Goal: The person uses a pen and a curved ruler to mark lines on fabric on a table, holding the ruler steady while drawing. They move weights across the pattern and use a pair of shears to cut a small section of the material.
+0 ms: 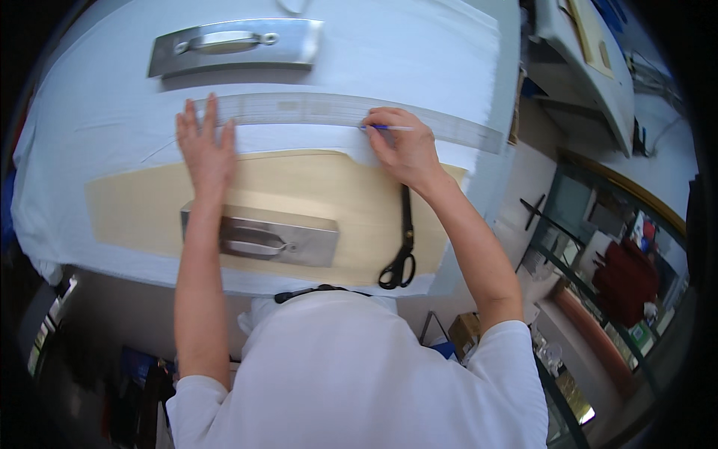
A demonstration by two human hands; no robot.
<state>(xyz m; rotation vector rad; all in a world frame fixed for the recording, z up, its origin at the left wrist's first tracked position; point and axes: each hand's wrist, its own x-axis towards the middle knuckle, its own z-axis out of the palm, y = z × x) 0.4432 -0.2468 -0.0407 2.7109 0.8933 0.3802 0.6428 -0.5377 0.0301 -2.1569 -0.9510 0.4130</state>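
A long clear ruler (325, 110) lies across the white fabric (426, 50) on the table. Spread fingers of my left hand (207, 151) press at the ruler's left end. My right hand (403, 143) grips a blue-and-white pen (387, 128), its tip at the ruler's near edge. A drawn line runs on the fabric along that edge. Nearer to me lies a tan paper pattern piece (134, 207) with a curved outline. A metal weight (311, 238) with a handle rests on it, partly hidden by my left forearm. Black-handled scissors (405, 247) lie on the pattern's right part.
A second metal weight (235, 45) with a handle sits on the fabric beyond the ruler. At the right stands a white sewing machine table (583, 73). A cardboard box (464, 334) is on the floor below, and a dark red garment (625, 280) is farther right.
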